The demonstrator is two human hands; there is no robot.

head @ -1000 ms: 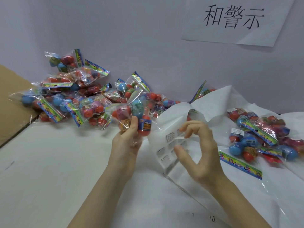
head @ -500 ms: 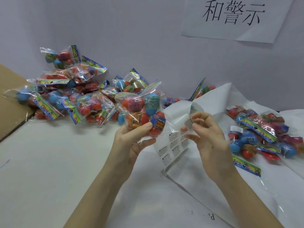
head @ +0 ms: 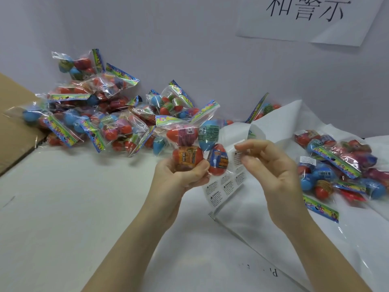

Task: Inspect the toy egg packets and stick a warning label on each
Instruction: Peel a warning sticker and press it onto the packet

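Note:
My left hand [head: 179, 178] grips a clear toy egg packet [head: 195, 142] from below, holding it up at the centre; red, orange and blue eggs show through the plastic. Just to its right, my right hand [head: 271, 171] pinches a small white warning label [head: 239, 153] between thumb and fingers, close to the packet. Behind and below the hands stands a curled sheet of warning labels [head: 221, 190]. A pile of packets [head: 101, 114] lies at the back left, and another group of packets [head: 341, 169] lies at the right.
A brown cardboard box flap [head: 14, 127] sits at the far left. White plastic sheeting [head: 294, 239] covers the table's right side. A paper sign [head: 309, 17] hangs on the wall behind.
My left hand lifted the packet from the pile up to the centre. My right hand peeled a label off the sheet and brought it beside the packet.

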